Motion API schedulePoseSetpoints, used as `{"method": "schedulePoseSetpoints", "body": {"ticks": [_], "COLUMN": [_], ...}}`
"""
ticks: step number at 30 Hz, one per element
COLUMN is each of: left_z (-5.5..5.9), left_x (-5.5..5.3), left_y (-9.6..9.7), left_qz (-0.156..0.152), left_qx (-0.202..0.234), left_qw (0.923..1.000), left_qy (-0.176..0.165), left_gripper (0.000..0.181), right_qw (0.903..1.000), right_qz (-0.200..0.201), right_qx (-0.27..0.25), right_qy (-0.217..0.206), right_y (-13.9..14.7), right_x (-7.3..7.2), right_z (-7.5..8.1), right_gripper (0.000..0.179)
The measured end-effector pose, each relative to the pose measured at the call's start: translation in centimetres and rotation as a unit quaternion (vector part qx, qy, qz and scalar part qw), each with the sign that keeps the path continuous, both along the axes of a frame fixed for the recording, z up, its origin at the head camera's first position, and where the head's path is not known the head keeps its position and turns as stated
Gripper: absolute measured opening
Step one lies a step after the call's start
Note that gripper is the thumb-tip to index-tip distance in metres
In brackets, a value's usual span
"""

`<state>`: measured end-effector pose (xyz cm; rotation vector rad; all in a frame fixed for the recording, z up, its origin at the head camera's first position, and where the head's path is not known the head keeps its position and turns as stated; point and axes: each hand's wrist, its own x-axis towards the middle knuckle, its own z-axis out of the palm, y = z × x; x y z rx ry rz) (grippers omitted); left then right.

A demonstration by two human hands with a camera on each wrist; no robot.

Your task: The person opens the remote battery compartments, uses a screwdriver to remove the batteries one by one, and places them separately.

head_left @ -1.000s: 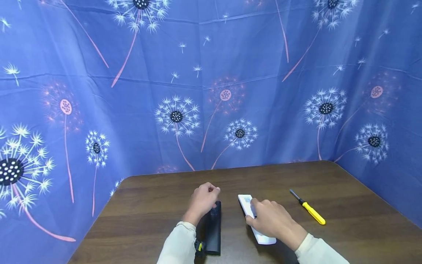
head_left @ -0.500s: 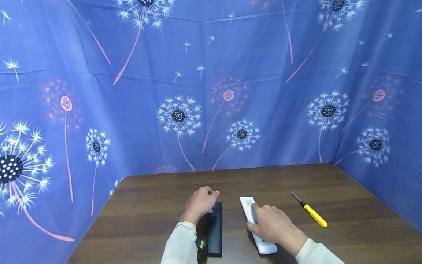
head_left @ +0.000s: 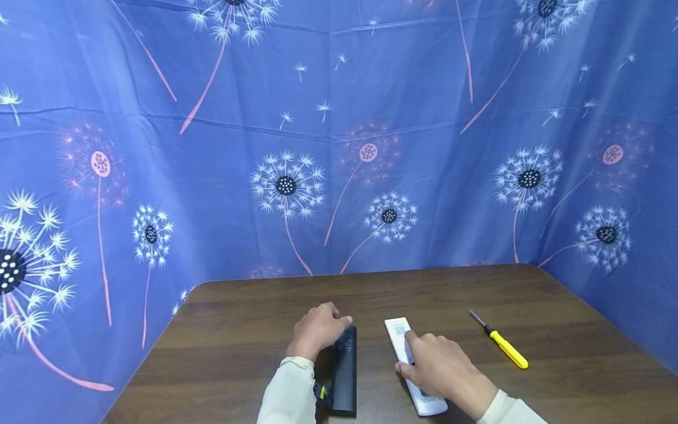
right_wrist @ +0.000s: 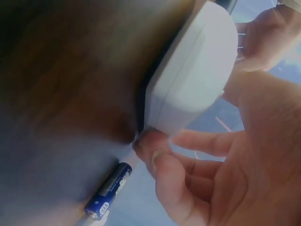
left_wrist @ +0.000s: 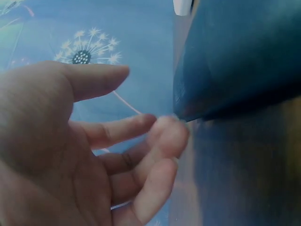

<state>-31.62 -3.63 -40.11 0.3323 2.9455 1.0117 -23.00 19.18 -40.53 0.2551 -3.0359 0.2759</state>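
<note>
A white remote control (head_left: pixel 398 337) lies back up on the table, a printed QR code at its far end. My right hand (head_left: pixel 439 362) grips it across the middle, thumb at its left edge. In the right wrist view, curled fingertips meet the white remote's side (right_wrist: pixel 188 80). To the left lies a black remote control (head_left: pixel 344 377). My left hand (head_left: pixel 318 330) hovers at its far end, thumb apart from loosely bent fingers, nothing between them. The left wrist view shows those fingertips (left_wrist: pixel 171 139) right by the black remote's edge (left_wrist: pixel 225 61).
A blue AAA battery (right_wrist: pixel 109 190) lies beyond the right fingers, hidden from the head view. A yellow-handled screwdriver (head_left: pixel 503 344) rests to the right on the brown wooden table (head_left: pixel 238 318). Behind the table hangs a blue dandelion-print cloth (head_left: pixel 222 194).
The white remote's near end has come toward me, with my right hand still on it. My left hand has shifted slightly left. The head view has shifted a little.
</note>
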Motion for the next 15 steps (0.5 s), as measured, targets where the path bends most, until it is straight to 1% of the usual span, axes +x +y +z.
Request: {"method": "schedulePoseSetpoints", "body": {"ticks": [2,6,9,12,15], "left_z": [0.0,-0.1,-0.2,-0.2,-0.2], "left_x": [0.1,0.2,0.5,0.9,1.3], "left_y": [0.2,0.7,1.0,1.2,1.5], "left_qz": [0.002,0.000,0.006,0.009,0.001], "left_qx": [-0.019,-0.050,-0.077,-0.100,-0.109], "left_qw": [0.9998,0.9987,0.9969,0.9950,0.9940], "left_qy": [0.006,0.014,0.012,0.000,-0.014], "left_gripper": [0.042,0.049,0.058,0.069,0.074], "right_qw": [0.9997,0.9953,0.9919,0.9910,0.9905], "right_qz": [-0.001,-0.012,-0.010,0.006,0.021], "right_qx": [0.018,0.059,0.067,0.060,0.055], "right_qy": [0.018,0.076,0.108,0.119,0.125], "right_y": [0.0,-0.3,-1.1,-2.0,-3.0], "right_x": [0.0,0.0,0.0,0.1,0.1], "right_z": [0.1,0.5,1.0,1.3,1.4], "right_gripper": [0.047,0.049,0.048,0.043,0.037]}}
